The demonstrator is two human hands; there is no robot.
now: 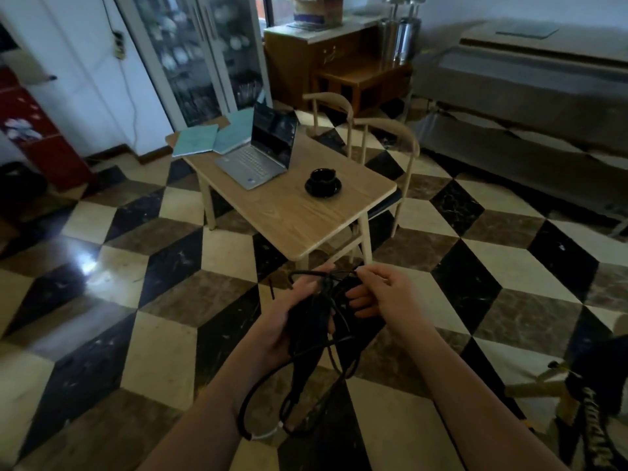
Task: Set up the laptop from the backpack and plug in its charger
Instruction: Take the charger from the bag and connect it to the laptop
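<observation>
On the far left wall a power strip (118, 44) hangs with a white lead trailing down from it, which looks like the likeliest place for the plug, though I cannot tell whether a socket is free. Moving right, the wooden table (289, 215) carries two teal notebooks (195, 140), then the laptop (260, 149), already open with its screen lit, then a black cup on a saucer (323, 182) close beside it. Nearer the camera, the left hand (289, 321) cradles the charger (314, 321), fingers curled under and around the dark bundle of brick and coiled cable. The right hand (384, 297) pinches a strand of cable at the top of the bundle, thumb and forefinger together on it. Loops of cable (272, 396) droop below the wrists. I judge the cable limp and tangle-prone, the brick the only weighty, rigid part. Best to hold the brick firmly and draw the cord out by its free end, gripping the plug bodies rather than the cord when connecting, and routing it clear of the cup
</observation>
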